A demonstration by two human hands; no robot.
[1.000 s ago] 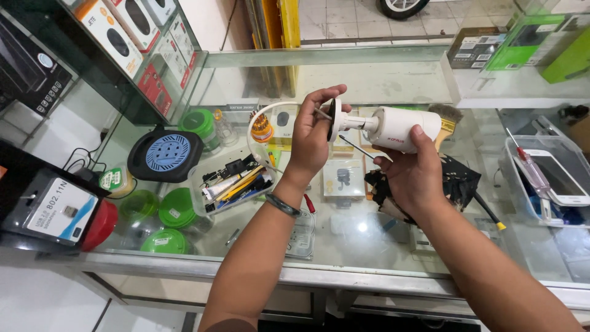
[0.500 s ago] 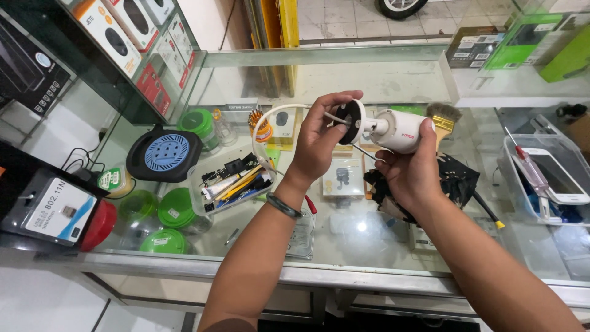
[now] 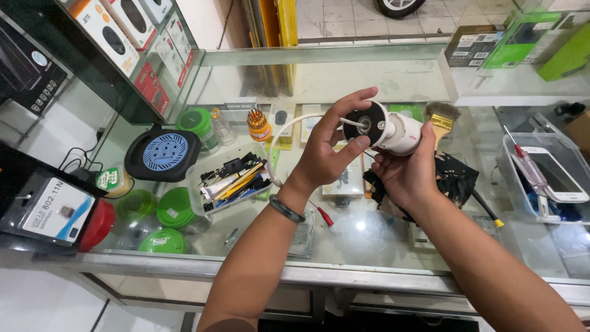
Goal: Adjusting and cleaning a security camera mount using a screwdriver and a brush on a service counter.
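In the head view, a white camera (image 3: pixel 393 130) is held above the glass surface (image 3: pixel 369 233). The right hand (image 3: pixel 402 172) is wrapped around its body from below, fingers closed on it. The left hand (image 3: pixel 329 150) is set against the camera's dark round end, thumb and fingers curled around the rim. A white cable (image 3: pixel 289 132) loops from that end toward the left wrist, where a dark bracelet (image 3: pixel 286 209) is worn. A brush (image 3: pixel 441 117) lies just behind the camera, a black cloth (image 3: pixel 455 178) beneath the right hand, a blue-faced reel (image 3: pixel 163 154) to the left.
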